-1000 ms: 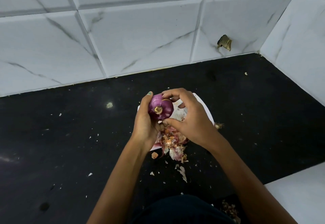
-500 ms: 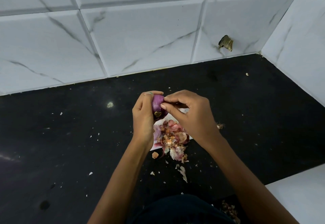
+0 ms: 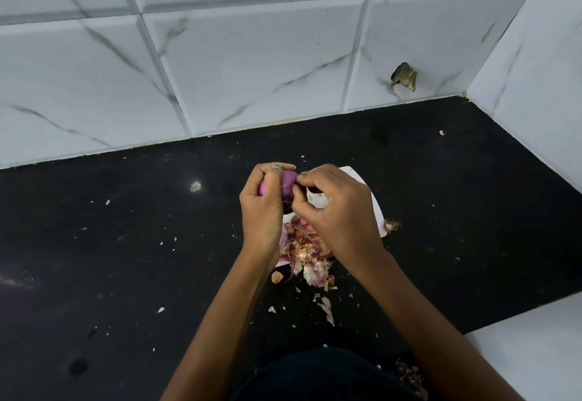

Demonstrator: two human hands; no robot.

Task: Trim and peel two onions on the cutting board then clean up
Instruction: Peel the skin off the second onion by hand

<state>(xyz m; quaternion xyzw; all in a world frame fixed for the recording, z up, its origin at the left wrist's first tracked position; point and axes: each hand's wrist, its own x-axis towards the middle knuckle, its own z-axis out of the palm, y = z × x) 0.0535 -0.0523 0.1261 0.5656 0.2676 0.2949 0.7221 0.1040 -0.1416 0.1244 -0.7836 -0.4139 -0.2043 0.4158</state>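
Note:
A purple onion [image 3: 288, 180] is held above the white cutting board [image 3: 354, 177], which my hands mostly hide. My left hand [image 3: 263, 208] wraps around the onion from the left. The fingertips of my right hand [image 3: 337, 208] pinch at the onion's right side, on its skin. A heap of pink and brown onion peels [image 3: 304, 251] lies on the near end of the board and spills onto the black counter. A cut root end [image 3: 392, 224] lies by the board's right edge. No second onion or knife is visible.
The black counter [image 3: 126, 259] is strewn with small peel scraps [image 3: 324, 304]. A white marble-tiled wall [image 3: 252, 64] runs behind and at the right. A chipped hole [image 3: 404, 76] marks the back tile. A white surface [image 3: 535, 350] sits at the lower right.
My left hand has turned the onion, hiding its cut end, and now covers more of it. My right hand's fingers shifted to pinch the onion's upper right side.

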